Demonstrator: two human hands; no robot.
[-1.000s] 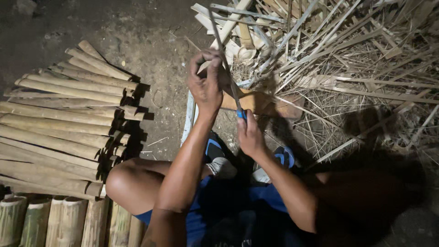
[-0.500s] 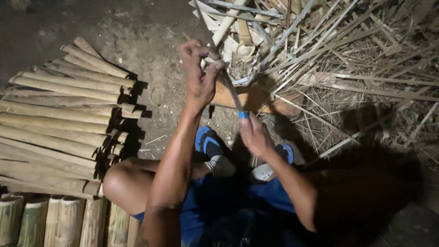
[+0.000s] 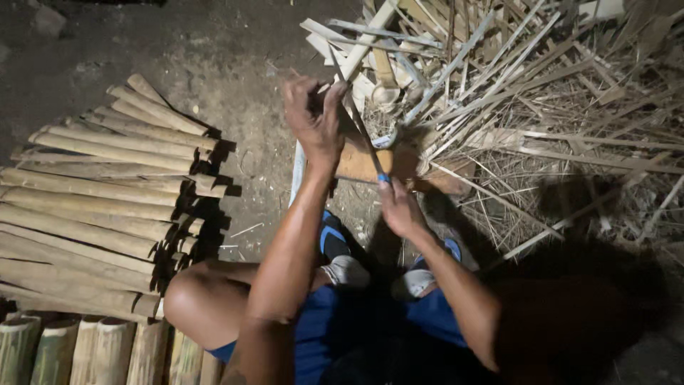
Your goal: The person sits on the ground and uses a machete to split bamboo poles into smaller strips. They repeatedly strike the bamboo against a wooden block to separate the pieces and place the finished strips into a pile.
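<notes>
Your left hand [image 3: 313,121] is up in front of you, fingers curled tight around the top end of a thin bamboo strip [image 3: 340,71], with the strip's tip poking out past your knuckles toward the scrap pile. Your right hand [image 3: 400,207] sits lower and closer to your body, closed around the blue handle of a long knife [image 3: 363,135]; the blade runs up at a slant from that hand to the left one, lying right along the strip, so close I can't tell exactly where edge meets bamboo. Just behind the blade there's a chunky wooden block [image 3: 385,162] on the ground, touching the edge of the big heap of bamboo offcuts and slivers [image 3: 541,93] that fills the upper right. Off to your left is a neat stack of split bamboo slats [image 3: 92,207] laid side by side on the dirt floor [image 3: 221,64], with a row of thicker greenish bamboo sections [image 3: 64,349] at the bottom left corner. Your knees and blue shorts [image 3: 335,328] are down below the hands.
</notes>
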